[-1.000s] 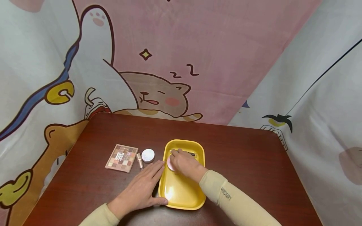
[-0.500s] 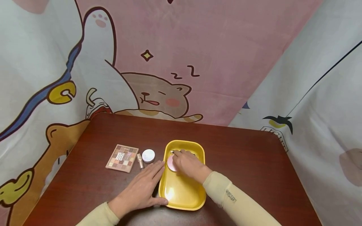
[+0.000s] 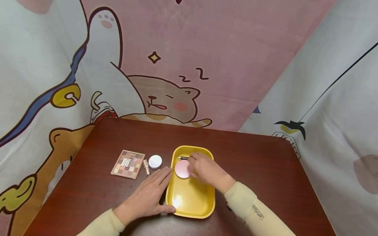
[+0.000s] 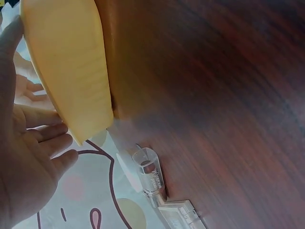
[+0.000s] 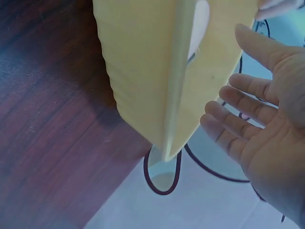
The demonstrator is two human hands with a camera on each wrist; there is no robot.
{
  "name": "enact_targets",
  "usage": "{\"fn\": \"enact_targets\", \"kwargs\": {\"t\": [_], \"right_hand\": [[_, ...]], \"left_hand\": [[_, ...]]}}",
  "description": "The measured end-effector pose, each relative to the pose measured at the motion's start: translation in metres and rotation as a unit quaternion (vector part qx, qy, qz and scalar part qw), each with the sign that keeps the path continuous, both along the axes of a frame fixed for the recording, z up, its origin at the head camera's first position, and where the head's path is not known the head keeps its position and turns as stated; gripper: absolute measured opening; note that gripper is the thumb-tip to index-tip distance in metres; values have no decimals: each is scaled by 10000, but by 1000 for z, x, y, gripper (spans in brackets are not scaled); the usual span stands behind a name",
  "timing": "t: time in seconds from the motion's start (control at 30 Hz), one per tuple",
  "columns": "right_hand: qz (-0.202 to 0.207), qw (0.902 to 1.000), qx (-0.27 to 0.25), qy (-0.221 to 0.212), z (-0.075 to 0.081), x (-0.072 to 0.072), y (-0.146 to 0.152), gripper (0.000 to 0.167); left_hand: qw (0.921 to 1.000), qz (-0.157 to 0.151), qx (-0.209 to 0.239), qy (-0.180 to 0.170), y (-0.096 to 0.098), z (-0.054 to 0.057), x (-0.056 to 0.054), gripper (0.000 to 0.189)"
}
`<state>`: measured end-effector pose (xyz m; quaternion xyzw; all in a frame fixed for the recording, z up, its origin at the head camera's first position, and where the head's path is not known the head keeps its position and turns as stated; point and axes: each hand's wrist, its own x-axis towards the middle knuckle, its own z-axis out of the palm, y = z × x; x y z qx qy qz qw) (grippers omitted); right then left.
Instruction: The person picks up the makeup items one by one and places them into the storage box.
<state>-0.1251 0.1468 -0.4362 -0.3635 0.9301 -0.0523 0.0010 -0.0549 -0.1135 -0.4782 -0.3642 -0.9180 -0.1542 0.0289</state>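
Note:
A yellow tray point(image 3: 189, 201) stands on the dark table. Inside its far half lies a round pink compact point(image 3: 182, 169), with a slim black-and-silver stick point(image 3: 183, 158) just beyond it, partly covered by my right hand point(image 3: 208, 170). That hand hovers over the tray's right side; the right wrist view shows its fingers point(image 5: 238, 119) extended and apart, with nothing held. My left hand point(image 3: 147, 196) rests along the tray's left rim, fingers straight and thumb at the near-left corner. The left wrist view has those fingertips point(image 4: 66, 160) right by the tray wall point(image 4: 71, 62).
Left of the tray are a white-lidded round jar point(image 3: 155, 162), a lipstick point(image 3: 146, 167) with a clear cap, and an eyeshadow palette point(image 3: 128, 164). Cartoon-printed curtains point(image 3: 230, 65) hang behind the table point(image 3: 260, 164) and on both sides.
My right hand has shifted right, off the pink compact, so more of the compact shows. The left hand stays against the tray, which has not visibly moved.

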Motion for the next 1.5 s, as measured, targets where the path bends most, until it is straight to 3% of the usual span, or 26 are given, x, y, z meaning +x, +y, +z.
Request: {"fn": "enact_targets", "kwargs": {"t": [0.37, 0.57, 0.97, 1.5], "right_hand": [[-577, 9923, -1091, 84, -1, 15, 29, 49], [-978, 9863, -1328, 104, -5, 29, 45, 51], [-1542, 9784, -1369, -153, -14, 53, 61, 73], [-1980, 9693, -1184, -847, -19, 81, 67, 98]], "left_hand": [[9997, 74, 249, 31, -7, -3, -2, 108], [9989, 293, 269, 234, -17, -4, -6, 96], [9967, 471, 330, 574, -32, -5, -16, 85], [9957, 745, 252, 494, -42, -8, -29, 81]]}}
